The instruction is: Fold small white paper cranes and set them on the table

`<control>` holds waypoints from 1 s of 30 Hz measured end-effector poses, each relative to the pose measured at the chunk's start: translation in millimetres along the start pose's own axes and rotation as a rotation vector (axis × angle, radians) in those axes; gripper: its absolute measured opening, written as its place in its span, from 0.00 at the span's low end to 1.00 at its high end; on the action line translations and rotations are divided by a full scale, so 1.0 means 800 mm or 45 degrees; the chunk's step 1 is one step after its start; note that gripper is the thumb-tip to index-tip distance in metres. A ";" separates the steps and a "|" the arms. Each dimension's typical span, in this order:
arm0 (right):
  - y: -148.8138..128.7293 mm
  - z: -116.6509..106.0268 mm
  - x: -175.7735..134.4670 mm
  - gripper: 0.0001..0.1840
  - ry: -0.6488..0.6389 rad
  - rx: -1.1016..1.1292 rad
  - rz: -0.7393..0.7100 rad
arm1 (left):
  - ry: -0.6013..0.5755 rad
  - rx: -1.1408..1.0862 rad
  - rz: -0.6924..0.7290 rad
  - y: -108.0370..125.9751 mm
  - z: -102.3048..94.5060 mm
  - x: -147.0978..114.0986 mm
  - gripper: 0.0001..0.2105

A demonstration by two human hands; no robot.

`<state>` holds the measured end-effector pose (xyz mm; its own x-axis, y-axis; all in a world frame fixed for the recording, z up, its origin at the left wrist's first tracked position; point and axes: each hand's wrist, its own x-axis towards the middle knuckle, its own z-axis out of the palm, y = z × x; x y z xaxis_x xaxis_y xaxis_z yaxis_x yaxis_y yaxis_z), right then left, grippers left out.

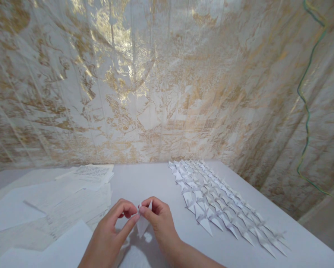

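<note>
Plainly, the fold (pixel 141 226) is a small piece of white paper, narrow and crisp, tapering to a point at its lower end, with a thin spike rising at its upper right. Its faces are smooth and pale, one slightly shaded, and its upper part is mostly hidden by the fingers. It is held up over the near part of the table (pixel 144 182), between the two hands. The left hand (pixel 109 225) has thumb and forefinger nearly closed, pinching its upper left edge; the right hand (pixel 161 222) has its thumb pressed on the top, forefinger curled behind, gripping it. Soft shadows fall on the white tabletop beneath. To the right stand close rows of white folded pieces (pixel 208 193), pointed and interlocking, slanting away toward the far edge. To the left lie loose, overlapping sheets (pixel 72 212), some blank, some bearing writing or print. Behind hangs a pale curtain (pixel 144 93) with gold patterning, shiny in places, and at right a green and yellow cord (pixel 307 115) dangles.
</note>
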<state>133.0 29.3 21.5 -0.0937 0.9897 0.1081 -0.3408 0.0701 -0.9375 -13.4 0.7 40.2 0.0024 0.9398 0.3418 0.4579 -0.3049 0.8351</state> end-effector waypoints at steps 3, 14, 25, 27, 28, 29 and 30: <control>-0.001 0.003 -0.003 0.12 -0.007 0.016 0.005 | -0.007 -0.012 -0.056 -0.007 0.002 -0.002 0.10; -0.005 0.009 -0.011 0.17 -0.046 0.124 0.040 | 0.066 -0.043 -0.128 -0.012 0.012 -0.006 0.12; 0.000 0.000 -0.006 0.15 -0.026 -0.123 -0.058 | 0.064 -0.022 -0.094 -0.008 0.002 -0.003 0.11; 0.000 -0.001 -0.006 0.14 -0.045 -0.138 -0.060 | 0.081 -0.041 -0.073 -0.007 0.001 -0.001 0.11; 0.001 -0.001 -0.006 0.13 -0.049 -0.139 -0.059 | 0.086 -0.050 -0.064 -0.007 0.001 0.000 0.11; 0.001 -0.001 -0.006 0.13 -0.049 -0.138 -0.061 | 0.085 -0.057 -0.057 -0.007 0.001 0.000 0.11; 0.002 -0.001 -0.006 0.12 -0.048 -0.139 -0.065 | 0.083 -0.060 -0.056 -0.007 0.002 0.000 0.11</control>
<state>133.9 24.8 19.3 -0.1148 0.9793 0.1668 -0.2423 0.1352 -0.9607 -14.8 2.6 34.9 -0.0758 0.9408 0.3303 0.4142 -0.2716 0.8687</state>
